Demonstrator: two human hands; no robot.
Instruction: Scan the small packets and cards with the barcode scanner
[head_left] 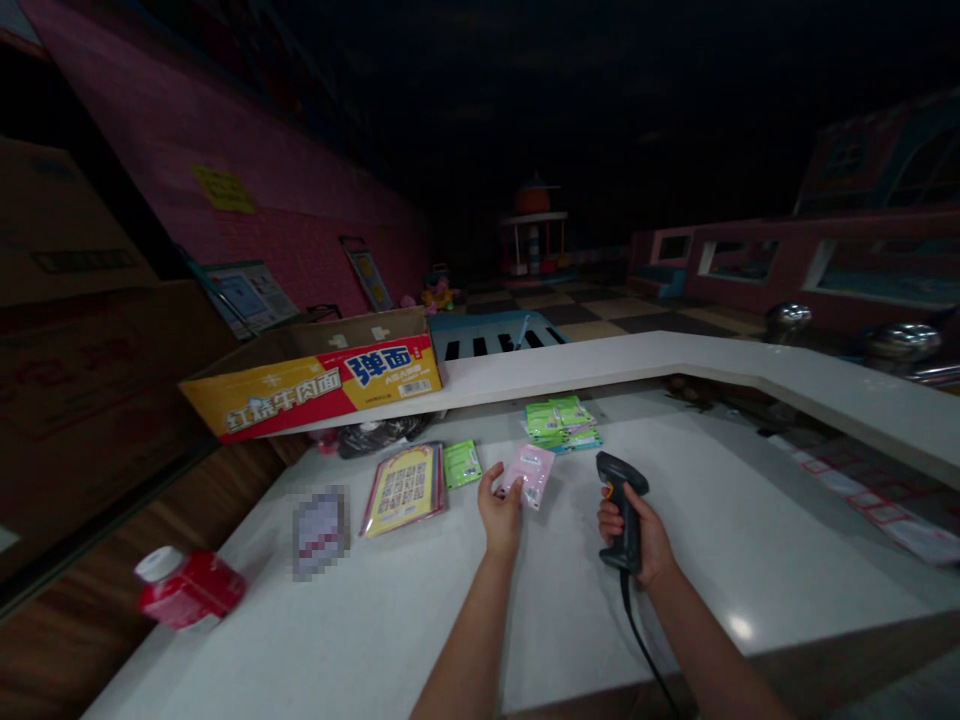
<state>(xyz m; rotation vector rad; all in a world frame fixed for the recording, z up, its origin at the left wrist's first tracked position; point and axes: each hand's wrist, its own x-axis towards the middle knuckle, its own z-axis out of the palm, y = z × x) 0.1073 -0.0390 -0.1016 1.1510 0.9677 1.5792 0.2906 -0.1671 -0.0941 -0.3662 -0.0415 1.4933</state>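
Observation:
A small pink packet is pinched at its left edge by my left hand, held low over the white counter. My right hand is wrapped round the handle of a black barcode scanner, whose cable hangs down toward the counter's front edge. The scanner's head points toward the upper left. Beyond the pink packet lies a pile of green packets. A single green packet rests left of my left hand, beside a yellow printed booklet or pack in a clear sleeve.
A red bottle with a white cap lies at the left. Near it is a blurred flat item. An open noodle carton stands on the raised ledge along the back. Printed sheets lie at the right.

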